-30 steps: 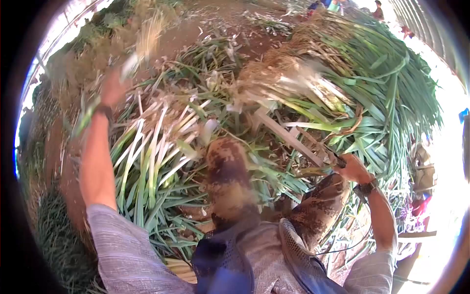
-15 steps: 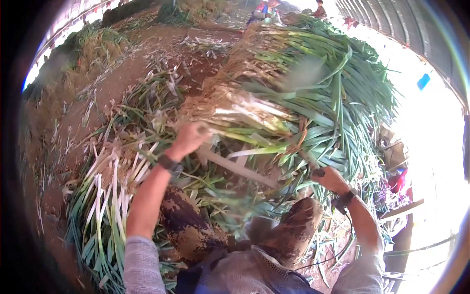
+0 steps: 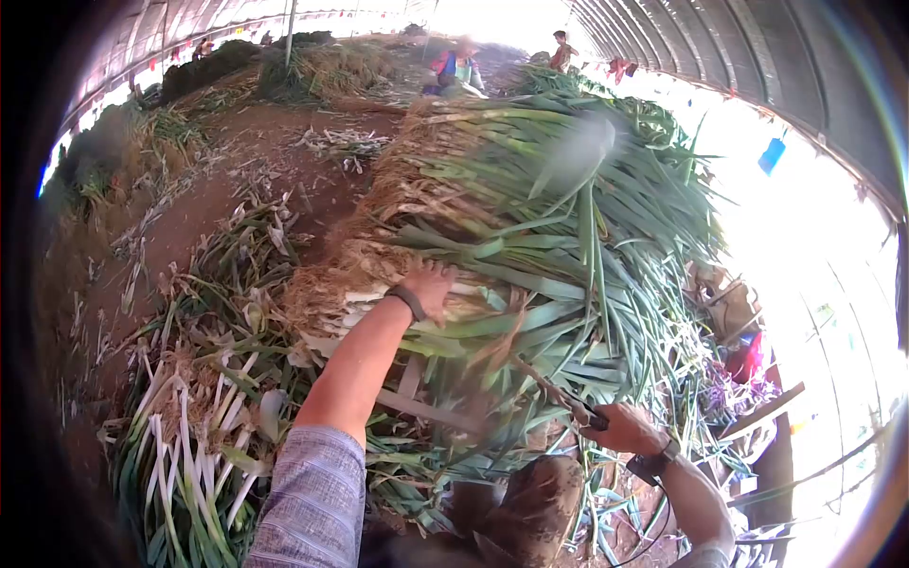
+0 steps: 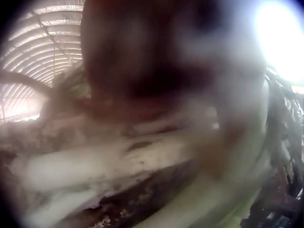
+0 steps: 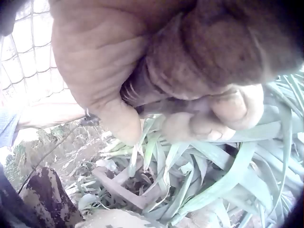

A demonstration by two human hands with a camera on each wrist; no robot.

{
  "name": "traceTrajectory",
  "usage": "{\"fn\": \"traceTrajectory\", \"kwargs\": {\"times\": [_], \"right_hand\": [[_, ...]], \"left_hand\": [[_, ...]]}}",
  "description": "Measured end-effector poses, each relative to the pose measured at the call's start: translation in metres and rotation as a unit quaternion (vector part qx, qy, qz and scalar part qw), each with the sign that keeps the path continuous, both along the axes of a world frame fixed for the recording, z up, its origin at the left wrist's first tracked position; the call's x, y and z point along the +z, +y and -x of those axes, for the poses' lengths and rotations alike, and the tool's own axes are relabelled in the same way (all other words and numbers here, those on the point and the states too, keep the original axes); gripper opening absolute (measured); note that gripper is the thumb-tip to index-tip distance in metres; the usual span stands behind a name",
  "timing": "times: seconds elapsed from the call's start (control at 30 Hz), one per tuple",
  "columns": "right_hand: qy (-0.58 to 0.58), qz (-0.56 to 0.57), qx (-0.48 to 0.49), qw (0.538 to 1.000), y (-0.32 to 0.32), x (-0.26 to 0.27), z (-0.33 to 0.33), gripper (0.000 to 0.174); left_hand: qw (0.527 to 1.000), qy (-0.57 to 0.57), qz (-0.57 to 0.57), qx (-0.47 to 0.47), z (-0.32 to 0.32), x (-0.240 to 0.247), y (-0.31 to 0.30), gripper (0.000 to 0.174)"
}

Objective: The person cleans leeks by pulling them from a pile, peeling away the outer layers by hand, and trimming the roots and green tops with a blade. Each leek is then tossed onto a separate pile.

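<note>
A big heap of leeks [image 3: 559,275] lies in front of me, roots to the left and green leaves to the right. My left hand [image 3: 431,290] rests on the near stalks with its fingers spread, close to the pale root ends [image 3: 355,301]. The left wrist view is blurred; white stalks [image 4: 104,164] show under the hand. My right hand [image 3: 630,429] grips the dark handle of a long thin tool [image 3: 551,386], whose brown shaft points toward the leaves. In the right wrist view, the fingers [image 5: 232,107] curl round that handle.
Cleaner white-stalked leeks [image 3: 185,464] lie at the lower left. A wooden bar [image 3: 426,409] sits among leaf scraps before my knee [image 3: 535,506]. Bare soil [image 3: 275,142] stretches behind on the left. Two people [image 3: 458,68] are farther back. A cable hangs from my right wrist.
My left hand has swung from the far left, over the cleaner leeks, across to the heap and now lies on its stalks. The right hand keeps its hold on the tool. The view has tilted up.
</note>
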State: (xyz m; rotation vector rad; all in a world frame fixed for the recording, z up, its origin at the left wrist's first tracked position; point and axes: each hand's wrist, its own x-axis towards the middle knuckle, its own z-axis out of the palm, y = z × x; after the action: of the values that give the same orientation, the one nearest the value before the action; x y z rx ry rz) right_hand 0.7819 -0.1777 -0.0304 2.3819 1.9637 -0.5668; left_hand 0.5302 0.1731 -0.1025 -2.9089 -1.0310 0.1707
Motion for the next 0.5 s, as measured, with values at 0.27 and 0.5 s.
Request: {"fn": "traceTrajectory", "kwargs": {"times": [0.27,0.5], "right_hand": [[0.019,-0.034,-0.004,0.999,0.002,-0.012,-0.017,0.038],[0.043,-0.023,0.026,0.998,0.003,-0.026,-0.007,0.037]], "left_hand": [[0.983,-0.149,-0.086,-0.072,0.017,-0.045,-0.047,0.077],[0.966,-0.253,-0.035,-0.036,0.027,-0.072,-0.105,0.067]]}}
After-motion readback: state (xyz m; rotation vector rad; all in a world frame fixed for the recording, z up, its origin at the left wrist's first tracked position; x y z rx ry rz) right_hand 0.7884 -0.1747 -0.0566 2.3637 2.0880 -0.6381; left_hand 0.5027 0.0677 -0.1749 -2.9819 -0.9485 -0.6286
